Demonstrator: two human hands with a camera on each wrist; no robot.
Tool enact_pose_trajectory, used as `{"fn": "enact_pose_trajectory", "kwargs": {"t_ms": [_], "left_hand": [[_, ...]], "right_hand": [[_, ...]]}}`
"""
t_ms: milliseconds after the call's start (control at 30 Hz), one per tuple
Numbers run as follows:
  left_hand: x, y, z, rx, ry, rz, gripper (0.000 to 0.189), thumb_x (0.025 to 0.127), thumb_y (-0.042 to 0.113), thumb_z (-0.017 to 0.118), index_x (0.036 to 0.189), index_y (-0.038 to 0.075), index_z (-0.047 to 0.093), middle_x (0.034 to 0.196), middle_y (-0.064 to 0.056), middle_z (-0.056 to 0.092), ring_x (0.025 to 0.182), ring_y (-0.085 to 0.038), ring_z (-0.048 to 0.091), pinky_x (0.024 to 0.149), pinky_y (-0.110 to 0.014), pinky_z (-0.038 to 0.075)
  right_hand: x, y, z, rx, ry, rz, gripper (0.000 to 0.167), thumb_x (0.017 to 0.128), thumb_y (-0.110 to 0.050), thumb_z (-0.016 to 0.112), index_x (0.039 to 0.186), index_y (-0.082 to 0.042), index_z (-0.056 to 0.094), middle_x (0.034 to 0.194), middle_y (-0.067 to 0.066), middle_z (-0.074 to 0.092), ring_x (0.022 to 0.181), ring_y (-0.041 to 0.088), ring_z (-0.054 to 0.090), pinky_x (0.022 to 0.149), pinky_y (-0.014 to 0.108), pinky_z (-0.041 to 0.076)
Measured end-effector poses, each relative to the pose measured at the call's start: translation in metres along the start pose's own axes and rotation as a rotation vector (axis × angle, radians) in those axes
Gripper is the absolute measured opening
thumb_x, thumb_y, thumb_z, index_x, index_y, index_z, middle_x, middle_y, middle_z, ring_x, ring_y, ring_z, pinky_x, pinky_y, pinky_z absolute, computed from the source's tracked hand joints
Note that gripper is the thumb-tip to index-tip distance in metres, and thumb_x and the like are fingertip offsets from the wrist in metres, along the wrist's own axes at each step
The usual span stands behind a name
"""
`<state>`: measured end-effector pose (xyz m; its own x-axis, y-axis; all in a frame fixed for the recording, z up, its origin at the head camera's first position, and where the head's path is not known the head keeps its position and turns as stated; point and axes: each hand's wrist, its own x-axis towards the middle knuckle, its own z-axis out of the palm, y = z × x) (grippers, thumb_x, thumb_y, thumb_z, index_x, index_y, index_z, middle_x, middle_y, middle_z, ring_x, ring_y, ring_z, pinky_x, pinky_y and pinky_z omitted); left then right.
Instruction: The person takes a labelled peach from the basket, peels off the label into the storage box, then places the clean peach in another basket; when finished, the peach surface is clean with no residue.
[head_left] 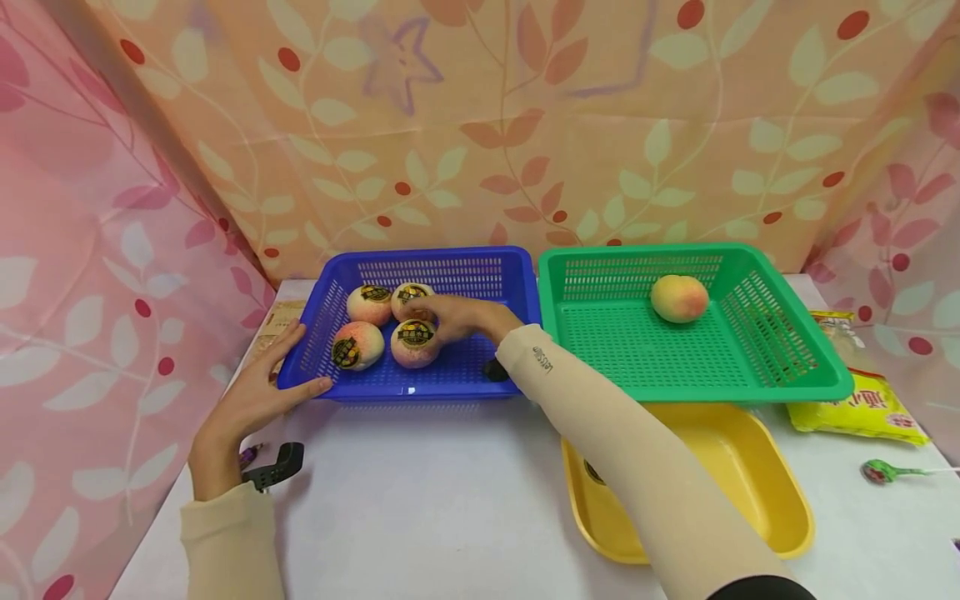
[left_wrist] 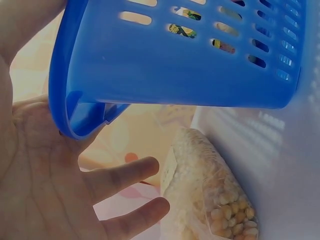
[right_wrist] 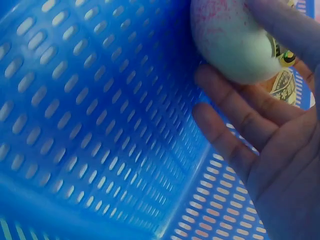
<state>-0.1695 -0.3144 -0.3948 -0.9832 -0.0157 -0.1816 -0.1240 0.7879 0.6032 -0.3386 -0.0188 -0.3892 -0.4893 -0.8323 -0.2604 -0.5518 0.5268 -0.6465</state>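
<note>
Right hand (head_left: 467, 317) clamped round near-right peach (head_left: 415, 354) in blue basket (head_left: 442, 389), left hand (head_left: 247, 402) spread at left edge; likely grasp step, needs lift next.

Head camera looks down; wrist cameras, close, share the blue basket (head_left: 442, 389): left outside, right seemingly inside.
</note>
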Motion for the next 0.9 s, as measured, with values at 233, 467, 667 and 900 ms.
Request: {"fn": "enact_pose_trajectory", "kwargs": {"t_ms": [233, 467, 667, 900], "left_hand": [[-0.001, 0.000, 0.003, -0.004, 0.000, 0.014, 0.101, 0.088, 0.061, 0.067, 0.163, 0.036, 0.004, 0.174, -0.005, -0.002, 0.153, -0.056, 0.009, 0.108, -0.084, 0.020], [-0.003, -0.002, 0.004, -0.015, -0.011, 0.007, 0.101, 0.089, 0.061, 0.068, 0.163, 0.038, 0.003, 0.173, 0.003, -0.005, 0.153, -0.056, 0.006, 0.106, -0.085, 0.022], [0.001, -0.001, 0.003, -0.012, -0.010, 0.015, 0.100, 0.089, 0.061, 0.067, 0.162, 0.040, 0.003, 0.173, 0.004, -0.005, 0.154, -0.055, 0.006, 0.106, -0.085, 0.022], [0.002, -0.002, 0.000, -0.016, -0.003, 0.021, 0.099, 0.089, 0.060, 0.067, 0.163, 0.039, 0.003, 0.173, 0.003, -0.005, 0.154, -0.055, 0.004, 0.105, -0.085, 0.021]], "right_hand": [[-0.014, -0.001, -0.014, 0.007, -0.011, 0.020, 0.070, 0.088, -0.025, 0.081, 0.150, -0.025, 0.049, 0.151, 0.005, 0.050, 0.138, 0.025, 0.047, 0.117, 0.043, 0.041], [-0.053, -0.022, -0.048, 0.029, 0.040, -0.077, 0.065, 0.087, -0.027, 0.082, 0.146, -0.029, 0.053, 0.147, -0.004, 0.052, 0.123, 0.023, 0.056, 0.102, 0.038, 0.051], [-0.108, -0.036, -0.066, 0.058, 0.102, -0.147, 0.060, 0.089, -0.019, 0.080, 0.143, -0.026, 0.055, 0.132, -0.003, 0.061, 0.094, 0.022, 0.064, 0.086, 0.033, 0.056], [-0.152, -0.052, -0.052, 0.016, 0.093, -0.228, 0.063, 0.089, -0.022, 0.080, 0.146, -0.026, 0.053, 0.129, -0.003, 0.061, 0.089, 0.019, 0.063, 0.084, 0.036, 0.057]]}}
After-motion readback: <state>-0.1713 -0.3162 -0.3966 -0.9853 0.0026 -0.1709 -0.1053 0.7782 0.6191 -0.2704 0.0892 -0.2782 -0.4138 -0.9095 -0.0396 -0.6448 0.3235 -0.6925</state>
